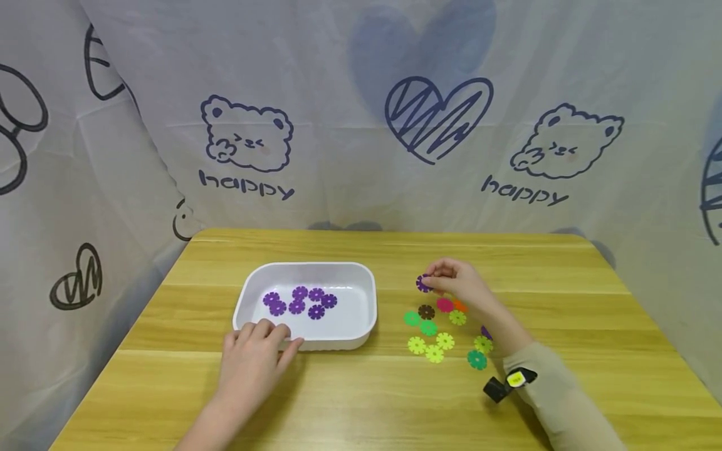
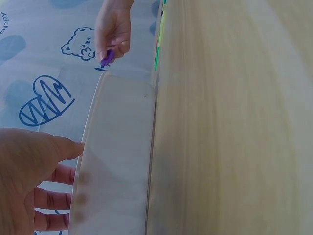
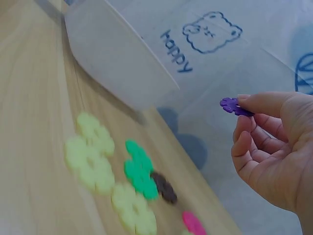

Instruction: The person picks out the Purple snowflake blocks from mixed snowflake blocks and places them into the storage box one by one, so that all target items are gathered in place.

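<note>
A purple flower-shaped plastic disc [image 1: 423,283] with notched edges is pinched between the thumb and fingers of my right hand [image 1: 455,282], raised right of the white tray [image 1: 361,343]. In the right wrist view the held disc [image 3: 235,106] sticks out past the thumb tip. My left hand [image 1: 254,351] grips the tray's near rim, its fingers hooked over the wall and the thumb at the edge. The left wrist view shows the thumb [image 2: 68,147] on the rim and darker finger patches through the wall. Several purple discs [image 1: 296,306] lie inside the tray.
Loose discs lie on the wooden table [image 1: 361,401] right of the tray: several yellow ones [image 1: 434,354], green ones [image 1: 429,327], a brown one [image 1: 426,312], a pink one [image 1: 445,305] and an orange one [image 1: 460,306]. Another purple disc [image 1: 486,332] is partly hidden by the right forearm.
</note>
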Action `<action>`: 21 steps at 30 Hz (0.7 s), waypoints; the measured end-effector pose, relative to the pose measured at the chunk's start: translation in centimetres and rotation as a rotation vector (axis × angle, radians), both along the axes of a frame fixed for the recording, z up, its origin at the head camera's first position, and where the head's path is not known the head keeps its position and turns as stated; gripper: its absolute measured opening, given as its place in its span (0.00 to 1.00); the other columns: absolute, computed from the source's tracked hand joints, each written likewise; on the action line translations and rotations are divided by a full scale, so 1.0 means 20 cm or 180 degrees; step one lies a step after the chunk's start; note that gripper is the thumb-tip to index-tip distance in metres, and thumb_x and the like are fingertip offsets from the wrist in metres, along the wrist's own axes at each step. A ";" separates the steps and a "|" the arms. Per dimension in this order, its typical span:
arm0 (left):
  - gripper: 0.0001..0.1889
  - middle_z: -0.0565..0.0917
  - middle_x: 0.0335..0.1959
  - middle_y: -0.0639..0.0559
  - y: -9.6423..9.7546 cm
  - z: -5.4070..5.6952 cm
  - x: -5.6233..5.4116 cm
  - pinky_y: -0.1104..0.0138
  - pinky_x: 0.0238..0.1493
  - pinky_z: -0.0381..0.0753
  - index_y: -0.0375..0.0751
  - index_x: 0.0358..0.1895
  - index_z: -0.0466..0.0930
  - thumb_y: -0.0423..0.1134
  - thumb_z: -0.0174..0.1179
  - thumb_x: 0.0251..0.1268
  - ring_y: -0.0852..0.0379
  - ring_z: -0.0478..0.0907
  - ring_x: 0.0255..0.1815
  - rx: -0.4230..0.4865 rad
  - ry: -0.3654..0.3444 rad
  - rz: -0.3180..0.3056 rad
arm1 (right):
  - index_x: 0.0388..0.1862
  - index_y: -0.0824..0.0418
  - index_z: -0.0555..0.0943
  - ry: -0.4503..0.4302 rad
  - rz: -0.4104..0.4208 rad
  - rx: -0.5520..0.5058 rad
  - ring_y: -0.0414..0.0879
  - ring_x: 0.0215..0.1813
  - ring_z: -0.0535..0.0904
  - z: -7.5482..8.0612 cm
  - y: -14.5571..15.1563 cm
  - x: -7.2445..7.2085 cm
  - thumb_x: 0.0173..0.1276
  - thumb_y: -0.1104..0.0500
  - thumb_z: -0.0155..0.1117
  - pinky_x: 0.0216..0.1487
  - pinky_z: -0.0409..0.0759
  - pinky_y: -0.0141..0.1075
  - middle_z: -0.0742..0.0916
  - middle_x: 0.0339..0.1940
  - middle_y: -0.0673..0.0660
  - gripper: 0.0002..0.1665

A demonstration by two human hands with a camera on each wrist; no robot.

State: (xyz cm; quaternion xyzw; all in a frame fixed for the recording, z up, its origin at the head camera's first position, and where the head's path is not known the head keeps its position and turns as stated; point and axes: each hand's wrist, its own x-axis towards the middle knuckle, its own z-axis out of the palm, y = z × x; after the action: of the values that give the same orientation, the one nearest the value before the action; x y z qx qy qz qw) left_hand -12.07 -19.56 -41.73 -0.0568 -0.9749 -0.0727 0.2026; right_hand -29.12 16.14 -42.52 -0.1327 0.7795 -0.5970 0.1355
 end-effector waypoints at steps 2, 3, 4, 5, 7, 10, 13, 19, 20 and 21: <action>0.12 0.81 0.34 0.52 0.00 0.00 0.00 0.52 0.45 0.69 0.50 0.35 0.82 0.54 0.67 0.58 0.48 0.77 0.39 -0.0002 -0.0004 0.0003 | 0.44 0.65 0.77 0.0017 0.0055 -0.0067 0.43 0.32 0.79 0.02 -0.05 0.00 0.65 0.59 0.68 0.39 0.83 0.41 0.85 0.31 0.47 0.14; 0.12 0.81 0.34 0.52 0.00 0.01 0.00 0.52 0.45 0.70 0.50 0.35 0.82 0.54 0.67 0.58 0.48 0.77 0.39 -0.0002 -0.0004 0.0005 | 0.44 0.65 0.77 0.0028 0.0079 -0.0081 0.42 0.32 0.80 0.03 -0.07 0.00 0.65 0.59 0.67 0.41 0.83 0.42 0.85 0.31 0.48 0.13; 0.12 0.81 0.34 0.52 0.00 0.01 0.00 0.52 0.46 0.70 0.50 0.35 0.82 0.53 0.67 0.58 0.48 0.77 0.39 0.0001 -0.0007 0.0009 | 0.44 0.65 0.77 0.0039 0.0104 -0.0106 0.42 0.33 0.80 0.04 -0.10 0.00 0.65 0.60 0.67 0.43 0.83 0.45 0.85 0.32 0.48 0.13; 0.12 0.81 0.34 0.52 0.00 0.01 0.00 0.51 0.46 0.69 0.50 0.36 0.82 0.54 0.67 0.58 0.48 0.77 0.39 0.0003 -0.0011 0.0010 | 0.44 0.66 0.77 0.0058 0.0126 -0.0111 0.41 0.33 0.80 0.05 -0.13 0.00 0.65 0.61 0.66 0.45 0.83 0.47 0.85 0.32 0.48 0.13; 0.12 0.81 0.34 0.52 0.00 0.01 0.00 0.52 0.46 0.69 0.50 0.36 0.82 0.54 0.67 0.58 0.48 0.77 0.39 0.0008 -0.0026 0.0018 | 0.45 0.66 0.77 0.0075 0.0165 -0.0117 0.40 0.33 0.81 0.07 -0.18 0.00 0.66 0.61 0.66 0.47 0.83 0.50 0.85 0.32 0.49 0.13; 0.12 0.81 0.34 0.52 0.00 0.01 0.01 0.52 0.46 0.69 0.50 0.36 0.82 0.54 0.66 0.59 0.48 0.77 0.39 0.0014 -0.0047 0.0021 | 0.46 0.67 0.77 0.0049 0.0235 -0.0190 0.41 0.33 0.82 0.08 -0.26 -0.01 0.66 0.63 0.65 0.47 0.83 0.49 0.85 0.32 0.50 0.13; 0.12 0.81 0.34 0.52 0.00 0.01 0.01 0.52 0.46 0.68 0.51 0.36 0.82 0.54 0.66 0.59 0.48 0.77 0.39 0.0015 -0.0059 0.0022 | 0.46 0.69 0.77 0.0024 0.0309 -0.0259 0.41 0.33 0.82 0.08 -0.34 -0.01 0.66 0.64 0.65 0.44 0.85 0.42 0.85 0.32 0.50 0.13; 0.12 0.81 0.34 0.52 0.00 0.01 0.01 0.52 0.46 0.69 0.50 0.36 0.82 0.54 0.67 0.59 0.49 0.77 0.39 0.0013 -0.0042 0.0011 | 0.45 0.68 0.78 0.0012 0.0361 -0.0208 0.44 0.34 0.82 0.07 -0.46 -0.04 0.66 0.63 0.65 0.45 0.84 0.45 0.85 0.31 0.50 0.11; 0.12 0.81 0.34 0.52 0.00 0.01 0.01 0.52 0.46 0.69 0.51 0.36 0.82 0.54 0.67 0.59 0.49 0.77 0.39 0.0009 -0.0038 0.0009 | 0.45 0.67 0.79 0.0021 0.0351 -0.0167 0.44 0.34 0.82 0.07 -0.48 -0.05 0.66 0.63 0.65 0.45 0.83 0.47 0.85 0.31 0.50 0.11; 0.12 0.81 0.34 0.52 0.00 0.01 0.01 0.52 0.45 0.69 0.51 0.36 0.82 0.54 0.66 0.59 0.49 0.77 0.39 0.0004 -0.0037 0.0009 | 0.45 0.67 0.79 0.0036 0.0346 -0.0125 0.45 0.34 0.81 0.07 -0.49 -0.06 0.66 0.62 0.65 0.45 0.83 0.48 0.85 0.31 0.50 0.12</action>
State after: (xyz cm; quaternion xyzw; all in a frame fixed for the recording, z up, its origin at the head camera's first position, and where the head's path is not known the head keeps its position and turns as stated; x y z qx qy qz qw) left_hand -11.93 -19.54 -41.51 -0.0549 -0.9761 -0.0734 0.1970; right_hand -30.24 6.24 -41.18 -0.1808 0.7600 -0.6033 0.1607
